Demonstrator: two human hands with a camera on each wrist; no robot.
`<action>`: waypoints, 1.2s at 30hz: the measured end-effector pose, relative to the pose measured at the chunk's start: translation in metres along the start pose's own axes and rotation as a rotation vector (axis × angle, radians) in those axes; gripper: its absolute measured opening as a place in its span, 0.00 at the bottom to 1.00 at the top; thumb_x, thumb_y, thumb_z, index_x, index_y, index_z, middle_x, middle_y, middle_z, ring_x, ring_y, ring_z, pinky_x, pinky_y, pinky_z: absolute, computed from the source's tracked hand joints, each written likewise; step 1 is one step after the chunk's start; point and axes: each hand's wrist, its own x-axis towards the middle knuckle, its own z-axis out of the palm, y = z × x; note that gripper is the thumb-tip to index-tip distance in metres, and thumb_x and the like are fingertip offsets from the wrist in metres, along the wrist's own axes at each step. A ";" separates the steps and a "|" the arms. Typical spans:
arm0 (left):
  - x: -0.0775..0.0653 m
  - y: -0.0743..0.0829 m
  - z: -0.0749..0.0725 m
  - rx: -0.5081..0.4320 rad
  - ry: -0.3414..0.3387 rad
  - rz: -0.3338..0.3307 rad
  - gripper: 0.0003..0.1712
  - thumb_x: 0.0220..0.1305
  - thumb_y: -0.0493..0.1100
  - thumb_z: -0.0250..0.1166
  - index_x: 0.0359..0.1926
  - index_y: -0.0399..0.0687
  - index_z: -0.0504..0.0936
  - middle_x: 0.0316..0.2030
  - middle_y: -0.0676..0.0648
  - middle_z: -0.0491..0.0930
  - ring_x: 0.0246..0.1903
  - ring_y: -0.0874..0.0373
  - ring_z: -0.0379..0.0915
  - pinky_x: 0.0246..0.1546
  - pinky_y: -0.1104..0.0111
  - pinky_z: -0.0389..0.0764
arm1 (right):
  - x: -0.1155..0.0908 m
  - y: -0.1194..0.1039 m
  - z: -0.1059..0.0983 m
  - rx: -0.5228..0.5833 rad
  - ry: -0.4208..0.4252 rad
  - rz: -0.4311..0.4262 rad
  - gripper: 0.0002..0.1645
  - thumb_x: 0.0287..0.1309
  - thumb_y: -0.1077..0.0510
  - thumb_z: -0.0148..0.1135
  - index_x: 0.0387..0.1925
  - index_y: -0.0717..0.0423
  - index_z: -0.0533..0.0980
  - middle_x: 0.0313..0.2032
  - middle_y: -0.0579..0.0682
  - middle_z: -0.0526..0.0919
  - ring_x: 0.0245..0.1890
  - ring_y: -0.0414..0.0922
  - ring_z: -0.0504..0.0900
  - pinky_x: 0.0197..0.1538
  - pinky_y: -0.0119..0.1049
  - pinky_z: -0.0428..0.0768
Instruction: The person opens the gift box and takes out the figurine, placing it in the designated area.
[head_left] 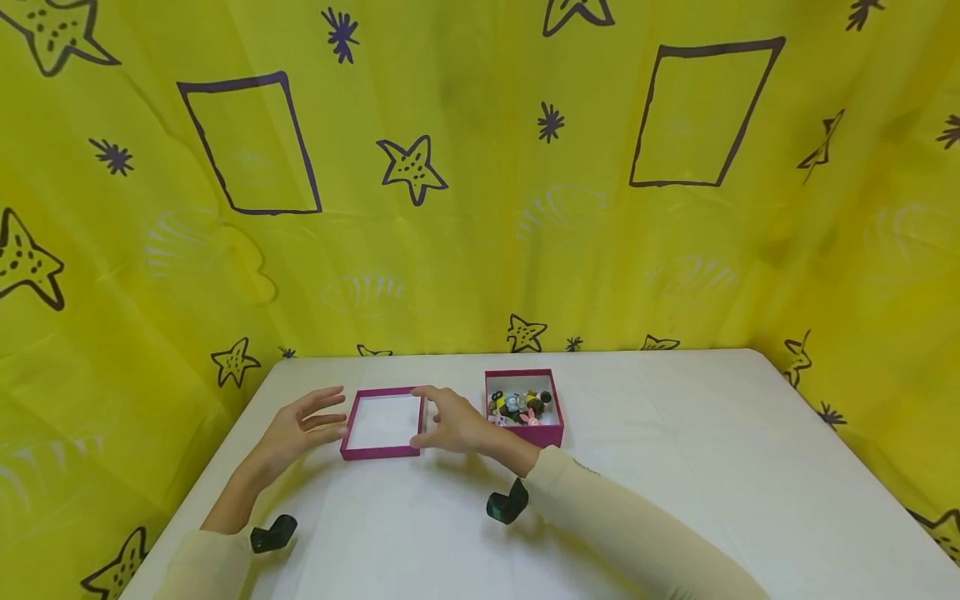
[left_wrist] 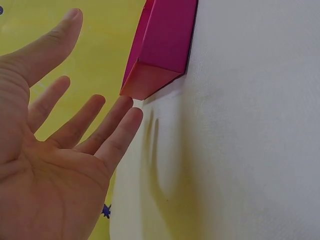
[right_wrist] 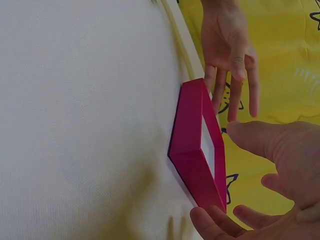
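A shallow magenta tray [head_left: 378,454], its white inside facing up, lies on a white counter [head_left: 660,467] between a person's left hand [head_left: 303,427] and right hand [head_left: 456,423]. The left, fingers extended and loosely spread, hovers just beside the tray. The right is held wide, thumb and fingers near the tray's two corners on that side; whether they touch cannot be told. Just beyond the right wrist sits a magenta box [head_left: 543,435] of small toy figures [head_left: 514,403].
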 end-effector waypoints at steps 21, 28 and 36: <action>-0.001 0.004 0.008 -0.003 0.044 0.026 0.41 0.66 0.43 0.72 0.76 0.49 0.65 0.72 0.33 0.66 0.62 0.36 0.74 0.51 0.72 0.80 | -0.022 0.007 -0.029 -0.023 0.020 -0.206 0.43 0.62 0.58 0.73 0.75 0.53 0.65 0.69 0.58 0.70 0.58 0.59 0.80 0.51 0.40 0.83; 0.001 0.007 0.011 0.050 0.044 0.039 0.41 0.66 0.45 0.73 0.76 0.48 0.66 0.71 0.33 0.67 0.61 0.36 0.75 0.51 0.68 0.81 | -0.034 0.010 -0.045 -0.039 0.042 -0.241 0.41 0.63 0.57 0.72 0.75 0.50 0.65 0.67 0.54 0.73 0.54 0.54 0.81 0.51 0.43 0.84; 0.002 0.012 0.016 0.105 0.068 0.056 0.41 0.65 0.45 0.74 0.75 0.49 0.68 0.71 0.34 0.68 0.63 0.34 0.72 0.54 0.57 0.83 | -0.046 0.017 -0.063 -0.071 0.054 -0.252 0.41 0.63 0.55 0.72 0.75 0.50 0.66 0.66 0.52 0.75 0.53 0.48 0.81 0.50 0.42 0.85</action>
